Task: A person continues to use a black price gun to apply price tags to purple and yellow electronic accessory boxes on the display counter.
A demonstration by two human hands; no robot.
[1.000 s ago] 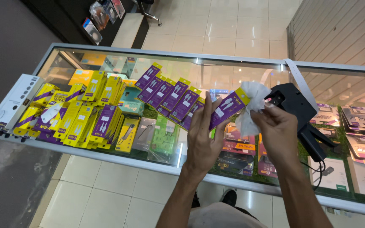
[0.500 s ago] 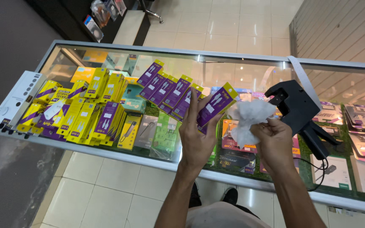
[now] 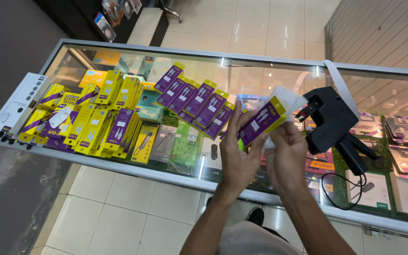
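**Purple box and white cloth brought together above the glass table**

Head view. The left hand [image 3: 237, 158] holds a small purple-and-yellow cardboard box [image 3: 262, 121], its fingers closed around the lower end, above the glass-topped display table [image 3: 175, 177]. Compared with half a second ago, the right hand [image 3: 286, 158] has moved in from the right, and the crumpled white cloth [image 3: 286, 100] it carries now lies directly behind and against the box rather than apart from it; its fingers pinch the cloth's lower part. The box has also tilted further, its yellow end pointing up and right. This contact suggests the wiping of the box is in progress.

A black handheld label gun [image 3: 329, 120] rests on the table just right of the hands; a row of matching purple boxes [image 3: 192, 97] and a cluster of yellow boxes [image 3: 90, 118] lie to the left.

Most of the cloth is hidden behind the box, and the right thumb's grip is hard to make out. The table's right end is cut off.
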